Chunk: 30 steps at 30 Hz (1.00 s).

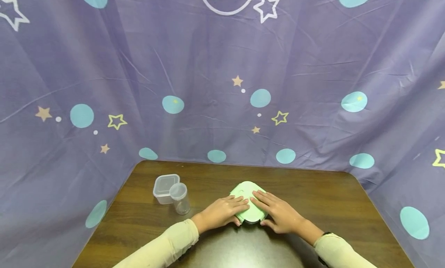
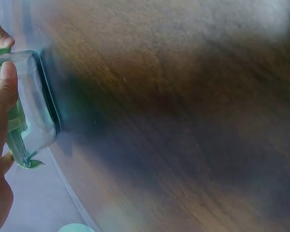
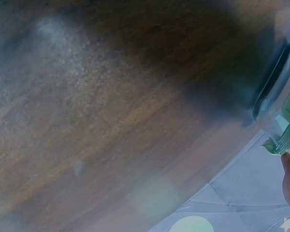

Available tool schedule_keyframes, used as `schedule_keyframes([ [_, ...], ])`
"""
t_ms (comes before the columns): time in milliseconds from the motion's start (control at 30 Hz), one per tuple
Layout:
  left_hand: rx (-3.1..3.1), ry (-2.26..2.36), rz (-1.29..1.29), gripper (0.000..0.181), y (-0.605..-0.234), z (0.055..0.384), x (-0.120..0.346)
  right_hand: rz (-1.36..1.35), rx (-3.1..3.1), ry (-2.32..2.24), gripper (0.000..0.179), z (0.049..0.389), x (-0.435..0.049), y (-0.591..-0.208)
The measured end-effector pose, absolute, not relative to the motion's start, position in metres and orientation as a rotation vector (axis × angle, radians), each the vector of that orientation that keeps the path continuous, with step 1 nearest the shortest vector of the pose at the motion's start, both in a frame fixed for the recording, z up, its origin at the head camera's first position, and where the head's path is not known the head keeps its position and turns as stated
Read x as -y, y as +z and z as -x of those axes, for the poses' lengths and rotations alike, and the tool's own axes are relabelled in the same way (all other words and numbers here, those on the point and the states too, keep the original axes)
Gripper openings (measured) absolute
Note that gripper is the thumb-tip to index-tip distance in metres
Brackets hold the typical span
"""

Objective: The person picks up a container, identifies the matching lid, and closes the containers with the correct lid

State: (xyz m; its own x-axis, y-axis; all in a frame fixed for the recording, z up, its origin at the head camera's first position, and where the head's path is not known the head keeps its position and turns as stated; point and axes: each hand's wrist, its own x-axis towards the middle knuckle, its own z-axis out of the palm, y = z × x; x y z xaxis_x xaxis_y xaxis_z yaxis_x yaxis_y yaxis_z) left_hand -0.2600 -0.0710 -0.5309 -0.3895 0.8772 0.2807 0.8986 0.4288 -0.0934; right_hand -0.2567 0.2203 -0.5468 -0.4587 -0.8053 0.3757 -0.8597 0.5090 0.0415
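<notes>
A clear glass food container with a light green snap lid stands on the table before me. Across the left part of the lid lie the outstretched fingers of my left hand; its thumb is at the lid's near edge. My right hand rests on the right part in the same way, thumb at the near right corner. In both wrist views a green side flap sticks outward from the lid. The hands hide much of the lid's sides.
To the left on the wooden table stand a square clear plastic box with a whitish lid and a clear round jar close in front of it. A purple patterned curtain surrounds the table's back and sides.
</notes>
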Motion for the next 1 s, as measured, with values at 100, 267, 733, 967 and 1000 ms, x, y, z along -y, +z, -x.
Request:
schedule_keyframes([
  [100,2.402,-0.125,1.532,0.069,-0.5317,0.2594,0.0690,-1.367,2.423,0.211,0.089,0.2545,-0.2211,-0.5473],
  [267,2.426,-0.107,1.521,0.068,-0.5296,0.2575,0.0659,-1.349,2.433,0.222,0.089,0.2530,-0.2225,-0.5468],
  [733,2.427,-0.079,1.508,0.069,-0.5324,0.2581,0.0670,-1.350,2.395,0.222,0.088,0.2553,-0.2214,-0.5502],
  [967,2.413,-0.083,1.523,0.068,-0.5297,0.2573,0.0702,-1.355,2.416,0.218,0.088,0.2535,-0.2183,-0.5484],
  [1000,2.417,-0.090,1.528,0.068,-0.5292,0.2574,0.0704,-1.353,2.417,0.218,0.088,0.2531,-0.2183,-0.5478],
])
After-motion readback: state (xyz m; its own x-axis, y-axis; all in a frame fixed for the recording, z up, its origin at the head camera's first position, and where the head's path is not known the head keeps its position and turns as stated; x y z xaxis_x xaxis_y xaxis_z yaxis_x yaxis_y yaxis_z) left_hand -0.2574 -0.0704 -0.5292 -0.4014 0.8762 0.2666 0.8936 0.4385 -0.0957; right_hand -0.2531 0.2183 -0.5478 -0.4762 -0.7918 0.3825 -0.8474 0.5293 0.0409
